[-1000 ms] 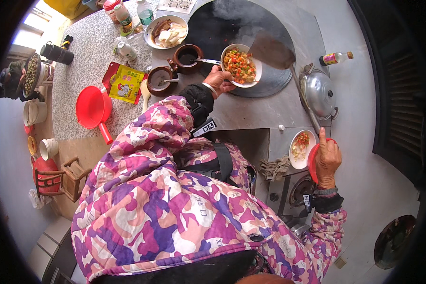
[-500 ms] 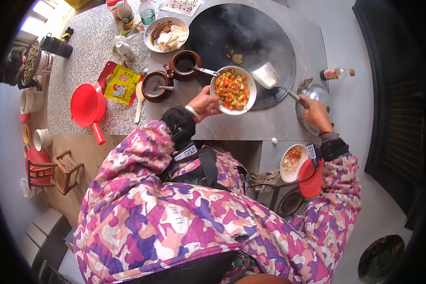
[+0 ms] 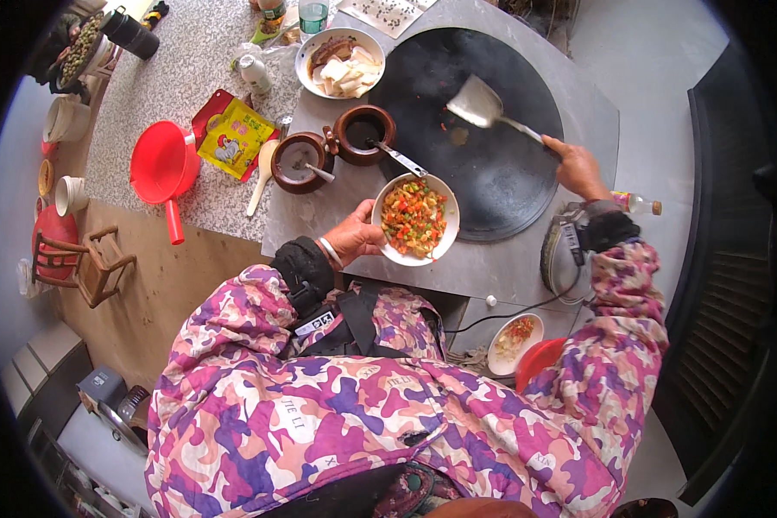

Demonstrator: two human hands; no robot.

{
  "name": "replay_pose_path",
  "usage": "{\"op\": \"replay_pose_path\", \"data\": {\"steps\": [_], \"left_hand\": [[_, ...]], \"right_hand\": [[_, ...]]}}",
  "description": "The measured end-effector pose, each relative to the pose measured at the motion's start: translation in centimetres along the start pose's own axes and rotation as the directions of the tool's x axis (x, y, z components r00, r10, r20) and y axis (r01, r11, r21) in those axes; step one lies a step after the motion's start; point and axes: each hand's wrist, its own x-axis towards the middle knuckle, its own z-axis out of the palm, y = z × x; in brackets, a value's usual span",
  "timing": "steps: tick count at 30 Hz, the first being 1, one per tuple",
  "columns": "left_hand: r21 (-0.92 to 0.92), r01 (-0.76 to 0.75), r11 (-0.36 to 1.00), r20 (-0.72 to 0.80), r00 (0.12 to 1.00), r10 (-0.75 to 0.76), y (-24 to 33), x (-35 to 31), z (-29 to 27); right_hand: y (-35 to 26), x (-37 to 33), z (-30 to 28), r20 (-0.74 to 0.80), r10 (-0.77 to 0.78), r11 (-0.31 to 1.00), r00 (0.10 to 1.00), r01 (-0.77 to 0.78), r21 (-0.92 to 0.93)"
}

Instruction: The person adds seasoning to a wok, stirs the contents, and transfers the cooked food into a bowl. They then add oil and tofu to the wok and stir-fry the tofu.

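Observation:
My left hand [image 3: 354,236] grips the edge of a white bowl [image 3: 453,223] heaped with chopped red, green and pale vegetables [image 3: 413,216]. The bowl is above the grey counter, by the near left edge of a large dark wok [image 3: 501,194] set into it. Wrapped round the handle of a metal spatula [image 3: 475,102], my right hand [image 3: 578,170] is over the wok's right side. The spatula's broad blade is over the wok's middle. A small yellowish patch [image 3: 459,136] and a few red bits lie in the wok.
Left of the wok stand two brown pots [image 3: 388,129] with spoons and a bowl of pale slices [image 3: 378,73]. Farther left are a yellow packet [image 3: 237,138] and red ladle [image 3: 157,168]. A kettle [image 3: 561,255], a bottle [image 3: 637,204] and another bowl [image 3: 492,358] are at right.
The spatula has moved from the wok's near right edge in over its middle. My left hand has drawn the bowl back toward me, away from the wok. The view has shifted.

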Motion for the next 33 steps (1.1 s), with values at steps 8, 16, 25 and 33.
{"op": "replay_pose_path", "data": {"steps": [8,16,25,33], "left_hand": [[-0.004,0.027,1.0,0.004,1.0,-0.027,-0.3,0.3,0.2],[0.019,0.056,0.998,0.015,0.998,-0.056,0.0,-0.2,-0.1],[-0.053,0.076,0.996,0.039,0.997,-0.074,-0.2,2.6,0.0],[0.01,0.028,1.0,0.06,0.998,-0.029,2.7,7.6,2.3]], "right_hand": [[3.7,-6.2,-0.6,0.458,-0.123,0.885,0.88,-0.111,0.452],[-6.9,-4.9,16.3,-0.3,0.218,0.75,0.929,0.037,0.66],[-8.3,-4.8,6.1,-0.438,0.248,0.805,0.864,0.068,0.59],[-9.5,-21.6,-2.7,-0.581,0.08,0.994,0.81,-0.021,0.108]]}}
